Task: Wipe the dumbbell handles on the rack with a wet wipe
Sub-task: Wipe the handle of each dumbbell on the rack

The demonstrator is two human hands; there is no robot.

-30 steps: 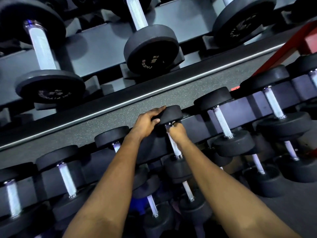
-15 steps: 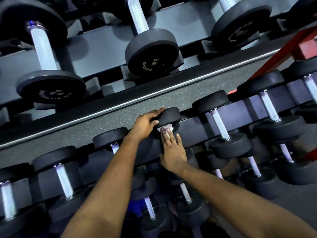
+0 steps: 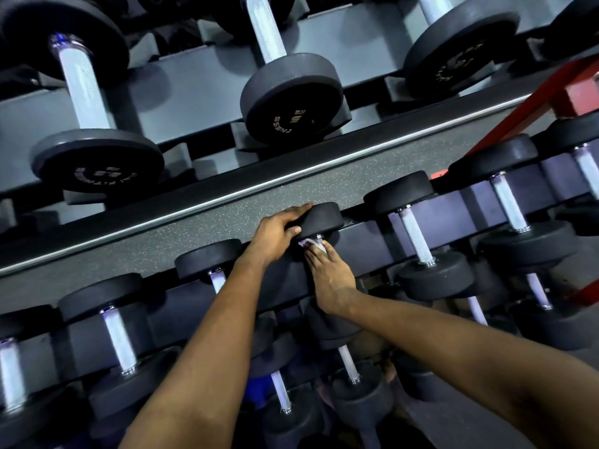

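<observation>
Evidently the work is on one small dumbbell (image 3: 325,218) in the upper row of the lower rack (image 3: 366,244), and everything else sits around it. The left hand (image 3: 275,236) grips its upper rubber head, fingers curled over the rim and thumb on the face, most likely to stop the weight from rolling in its cradle while the shaft is rubbed. Directly below that head the right hand (image 3: 334,283) lies lengthwise along the handle (image 3: 319,237), its fingers (image 3: 316,257) stretched out rather than clenched, pressing a crumpled white wet wipe (image 3: 309,244) against the metal just under the collar. Most of the handle is hidden beneath that hand, so how much of it has been covered cannot be told. Above this dumbbell, on the grey tier, a larger dumbbell (image 3: 291,98) shows raised lettering on its end face, upside down; it seems to end in "NESS", the rest unclear. Up and to the left of it, another large head (image 3: 97,162) carries similar ring lettering and a number too blurred to read.
</observation>
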